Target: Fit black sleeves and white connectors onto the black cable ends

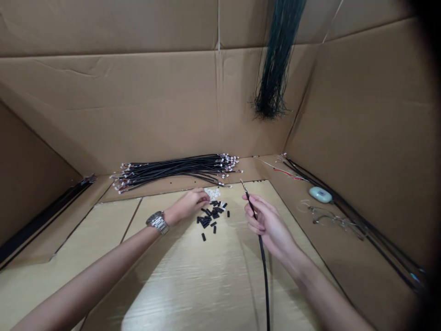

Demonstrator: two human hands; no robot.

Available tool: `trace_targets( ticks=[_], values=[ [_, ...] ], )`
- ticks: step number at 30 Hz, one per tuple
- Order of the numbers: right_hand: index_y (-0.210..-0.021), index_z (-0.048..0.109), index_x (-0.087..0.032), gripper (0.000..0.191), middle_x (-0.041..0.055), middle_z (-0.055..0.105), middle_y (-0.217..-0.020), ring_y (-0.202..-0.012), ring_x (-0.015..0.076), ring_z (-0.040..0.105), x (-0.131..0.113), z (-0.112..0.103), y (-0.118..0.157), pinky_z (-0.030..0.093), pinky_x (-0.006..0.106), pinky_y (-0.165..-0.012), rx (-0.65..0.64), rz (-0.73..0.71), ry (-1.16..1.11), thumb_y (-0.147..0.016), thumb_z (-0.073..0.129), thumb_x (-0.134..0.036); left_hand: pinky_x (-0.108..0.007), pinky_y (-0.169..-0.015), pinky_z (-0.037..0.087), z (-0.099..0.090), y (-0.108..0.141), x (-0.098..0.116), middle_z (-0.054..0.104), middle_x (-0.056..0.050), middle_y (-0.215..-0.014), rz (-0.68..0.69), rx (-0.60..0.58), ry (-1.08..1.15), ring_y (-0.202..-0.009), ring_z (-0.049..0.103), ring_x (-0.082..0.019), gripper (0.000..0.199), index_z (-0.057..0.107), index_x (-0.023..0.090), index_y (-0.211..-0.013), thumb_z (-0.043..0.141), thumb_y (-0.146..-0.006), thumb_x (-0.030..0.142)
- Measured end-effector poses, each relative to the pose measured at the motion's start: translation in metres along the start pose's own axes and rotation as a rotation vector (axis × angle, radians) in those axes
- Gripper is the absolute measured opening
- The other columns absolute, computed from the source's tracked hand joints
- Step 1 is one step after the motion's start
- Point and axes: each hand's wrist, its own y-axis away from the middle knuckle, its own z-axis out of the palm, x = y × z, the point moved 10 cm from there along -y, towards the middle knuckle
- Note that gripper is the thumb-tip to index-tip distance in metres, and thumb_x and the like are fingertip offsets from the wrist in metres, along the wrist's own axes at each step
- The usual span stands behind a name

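Note:
My right hand is closed around a black cable near its upper end, where thin bare-looking wires stick out of the sheath. The cable's lower part runs down toward the bottom of the view. My left hand, below a metal wristwatch, has its fingers bent together at the edge of a small pile of white connectors. Whether a piece is between those fingertips is too small to make out. Just below that pile lie several short black tube pieces, scattered on the board.
A bundle of black cables with white ends lies along the back. Thin dark green wires hang above. On the right are a pale oval object, eyeglasses and long black cables. Cardboard walls enclose the board.

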Motion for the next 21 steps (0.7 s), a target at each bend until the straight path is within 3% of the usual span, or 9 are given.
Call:
trace_targets(
  ticks=[4, 7, 10, 12, 16, 21],
  values=[
    [-0.098, 0.064, -0.018, 0.029, -0.0090, 0.036, -0.062, -0.046, 0.0042, 0.016, -0.009, 0.000, 0.005, 0.008, 0.020, -0.042, -0.009, -0.012, 0.033, -0.084, 0.071, -0.043, -0.033, -0.085, 0.046, -0.020, 0.008, 0.017, 0.068, -0.008, -0.098, -0.011, 0.023, 0.066, -0.089, 0.060, -0.019, 0.024, 0.068, 0.016, -0.099, 0.053, -0.097, 0.034],
    [-0.100, 0.063, -0.020, 0.025, -0.0105, 0.025, -0.058, -0.047, 0.0063, 0.016, -0.037, 0.014, 0.016, 0.011, 0.020, -0.042, -0.054, -0.107, 0.191, -0.087, 0.068, -0.042, -0.027, -0.073, 0.049, -0.040, 0.025, 0.043, 0.069, -0.007, -0.095, -0.030, 0.036, 0.158, -0.083, 0.063, -0.016, 0.026, 0.065, 0.014, -0.100, 0.054, -0.097, 0.038],
    [-0.102, 0.064, -0.020, 0.020, -0.0085, 0.031, -0.060, -0.049, 0.0080, 0.027, -0.081, 0.050, 0.035, 0.020, 0.021, -0.043, -0.121, -0.345, 0.602, -0.091, 0.064, -0.037, -0.023, -0.066, 0.048, -0.059, 0.046, 0.073, 0.068, -0.005, -0.083, -0.087, 0.042, 0.457, -0.073, 0.062, -0.012, 0.022, 0.063, 0.012, -0.095, 0.065, -0.091, 0.034],
    [-0.105, 0.066, -0.020, 0.018, -0.0072, 0.035, -0.063, -0.052, 0.0084, 0.032, -0.096, 0.084, 0.051, 0.025, 0.022, -0.045, -0.212, -0.469, 0.846, -0.091, 0.063, -0.031, -0.022, -0.063, 0.048, -0.068, 0.059, 0.101, 0.066, -0.003, -0.079, -0.049, 0.019, 0.609, -0.069, 0.060, -0.010, 0.019, 0.062, 0.012, -0.093, 0.068, -0.089, 0.030],
    [-0.115, 0.065, -0.023, 0.024, -0.0074, 0.041, -0.062, -0.051, 0.0086, 0.035, -0.088, 0.140, 0.082, 0.029, 0.022, -0.045, -0.439, -0.589, 1.020, -0.091, 0.063, -0.028, -0.021, -0.066, 0.048, -0.082, 0.084, 0.148, 0.067, -0.001, -0.084, 0.086, -0.043, 0.842, -0.074, 0.063, -0.010, 0.038, 0.049, 0.019, -0.119, 0.070, -0.087, 0.015],
    [-0.105, 0.069, -0.022, 0.015, -0.0040, 0.059, -0.066, -0.048, 0.0083, 0.042, -0.077, 0.165, 0.109, 0.035, 0.021, -0.045, -0.416, -0.809, 1.022, -0.094, 0.059, -0.019, -0.020, -0.064, 0.048, -0.086, 0.100, 0.157, 0.068, -0.002, -0.085, 0.092, -0.088, 0.985, -0.074, 0.065, -0.010, 0.043, 0.046, 0.020, -0.122, 0.070, -0.087, 0.010]
  ],
)
